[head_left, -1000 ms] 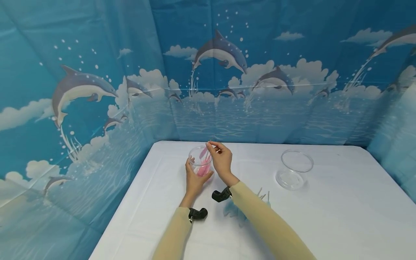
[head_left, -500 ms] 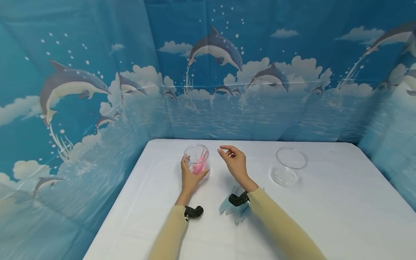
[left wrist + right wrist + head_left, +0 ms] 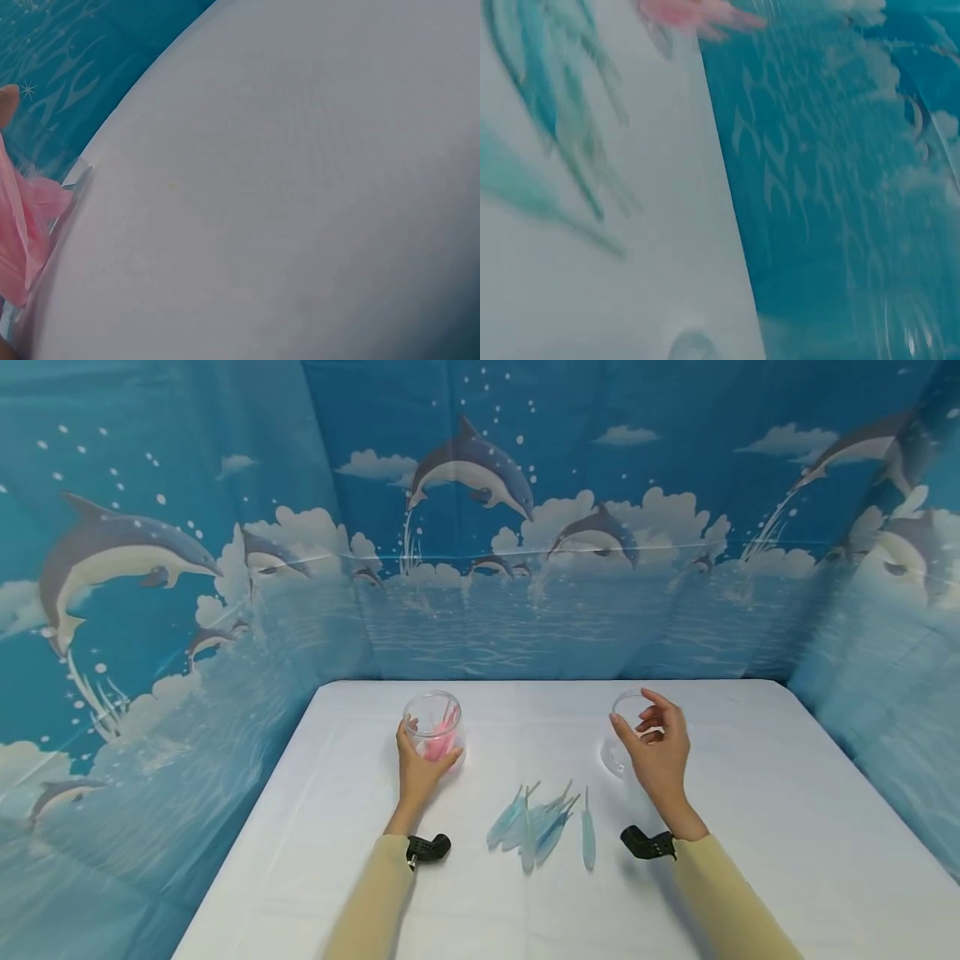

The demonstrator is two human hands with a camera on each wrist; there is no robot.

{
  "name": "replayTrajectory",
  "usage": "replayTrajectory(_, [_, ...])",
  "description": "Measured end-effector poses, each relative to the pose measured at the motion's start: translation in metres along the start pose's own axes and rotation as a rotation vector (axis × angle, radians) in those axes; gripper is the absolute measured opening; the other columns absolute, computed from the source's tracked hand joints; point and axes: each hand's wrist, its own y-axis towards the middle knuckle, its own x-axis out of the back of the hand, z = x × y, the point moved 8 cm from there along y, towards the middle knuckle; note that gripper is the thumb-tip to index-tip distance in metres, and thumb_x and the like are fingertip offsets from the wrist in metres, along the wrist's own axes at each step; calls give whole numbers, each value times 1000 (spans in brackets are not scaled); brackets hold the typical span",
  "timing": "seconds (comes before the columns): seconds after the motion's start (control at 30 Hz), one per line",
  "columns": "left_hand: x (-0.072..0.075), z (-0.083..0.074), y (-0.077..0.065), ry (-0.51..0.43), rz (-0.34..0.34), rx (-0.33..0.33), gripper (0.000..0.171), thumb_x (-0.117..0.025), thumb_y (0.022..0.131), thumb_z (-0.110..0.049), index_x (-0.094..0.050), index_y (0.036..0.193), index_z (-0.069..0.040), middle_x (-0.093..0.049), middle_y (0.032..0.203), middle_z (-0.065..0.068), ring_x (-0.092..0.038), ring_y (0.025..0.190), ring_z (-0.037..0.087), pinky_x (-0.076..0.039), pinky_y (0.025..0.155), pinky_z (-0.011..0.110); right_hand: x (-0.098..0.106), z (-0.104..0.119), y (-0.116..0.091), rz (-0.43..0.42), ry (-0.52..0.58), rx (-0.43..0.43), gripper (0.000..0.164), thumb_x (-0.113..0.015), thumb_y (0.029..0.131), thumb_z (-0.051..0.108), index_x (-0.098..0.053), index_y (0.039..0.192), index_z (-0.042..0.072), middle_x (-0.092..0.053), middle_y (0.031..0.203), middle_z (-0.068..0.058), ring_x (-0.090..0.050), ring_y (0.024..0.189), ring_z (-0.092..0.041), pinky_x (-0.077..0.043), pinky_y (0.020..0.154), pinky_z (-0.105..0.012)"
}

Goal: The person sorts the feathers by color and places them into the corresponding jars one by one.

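My left hand (image 3: 420, 768) grips a clear round jar (image 3: 433, 697) at the left, thumb and fingers round its sides. Pink feathers (image 3: 441, 743) stand in it; the left wrist view shows them close up as pink feathers (image 3: 19, 232) behind the clear wall. My right hand (image 3: 662, 747) is at a second clear jar (image 3: 617, 752), thumb and forefinger spread apart and the other fingers bent, overlapping that jar in the head view. Between the hands lies a loose pile of light blue feathers (image 3: 525, 827), blurred in the right wrist view.
A single blue feather (image 3: 588, 839) lies just right of the pile. White cloth covers the table (image 3: 480, 910). A blue curtain with dolphins (image 3: 480, 627) hangs behind the far edge and along both sides.
My right hand has moved right, from the rim of the pink-feather jar to the second jar, uncovering the blue feathers. My left hand keeps its hold on the first jar.
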Motion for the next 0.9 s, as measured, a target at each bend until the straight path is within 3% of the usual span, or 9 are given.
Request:
replayTrajectory(0.1, [4, 3, 1, 0, -6, 2, 111, -87, 66, -35, -14, 148, -17, -27, 147, 13, -27, 134, 30, -25, 106, 49, 20, -27, 1, -40, -47, 12, 67, -77, 72, -6, -50, 133, 2, -47, 103, -24, -45, 86, -24, -36, 68, -23])
replayTrajectory(0.17, [6, 5, 1, 2, -7, 9, 111, -87, 66, -36, -14, 148, -19, -27, 147, 13, -27, 135, 29, -24, 107, 48, 27, -47, 2, -15, -79, -37, 78, -79, 72, -1, -43, 140, 10, -43, 115, -21, -42, 97, -22, -33, 74, -25])
replayTrajectory(0.3, [8, 8, 0, -4, -4, 23, 111, -87, 67, -35, -13, 148, -20, -25, 148, 14, -26, 135, 30, -24, 107, 48, 26, -88, -5, 156, -96, -231, 99, -81, 75, 13, -17, 151, 22, -26, 138, -17, -32, 121, -27, -31, 92, -37])
replayTrajectory(0.47, [7, 9, -2, -5, 6, 31, 111, -87, 67, -35, -13, 148, -19, -24, 148, 16, -26, 135, 33, -24, 106, 51, 13, -127, -27, 395, -42, -445, 115, -79, 79, 22, 11, 151, 19, -4, 150, -25, -12, 135, -44, -21, 103, -61])
replayTrajectory(0.63, [3, 8, -3, -16, 8, 25, 111, -87, 66, -36, -14, 148, -19, -25, 148, 15, -26, 135, 32, -23, 107, 50, 8, -145, -38, 451, -16, -525, 120, -80, 78, 25, 17, 149, 21, -1, 152, -26, -7, 137, -45, -16, 105, -61])
replayTrajectory(0.9, [0, -2, -1, -10, 5, -3, 111, -87, 67, -32, -14, 148, -16, -27, 147, 14, -28, 134, 30, -24, 107, 48, 8, -149, -38, 450, -23, -531, 119, -82, 75, 24, 9, 150, 21, -9, 152, -24, -14, 135, -47, -20, 103, -62])
